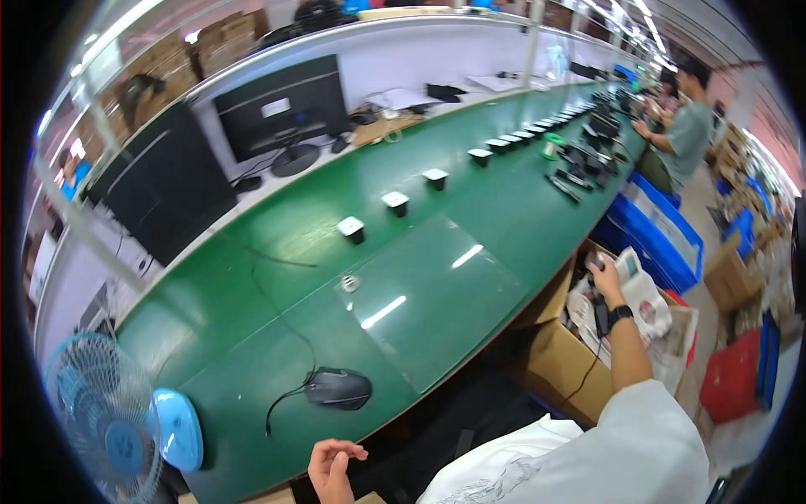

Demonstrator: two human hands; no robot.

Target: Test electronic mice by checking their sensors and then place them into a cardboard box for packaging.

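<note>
My right hand [606,279] reaches over an open cardboard box [550,357] at the right, below the bench edge. Its fingers are closed round a small dark object, mostly hidden by the hand. Beside the wrist hangs a black block [601,321], with a thin cable running down the box; whether it joins the object in the hand, I cannot tell. Crumpled white printed paper [642,307] fills part of the box. My left hand [336,464] hovers near the bench's front edge, fingers loosely bent and apart, holding nothing. A black computer mouse [338,389] lies nearest to it.
Small black blocks with white tops [395,202] stand in a row along the green bench [277,344]. A clear sheet [437,294] lies before me. A blue fan [109,420] stands left, monitors [285,109] behind. Blue crates [651,231] and a co-worker [693,130] are at right.
</note>
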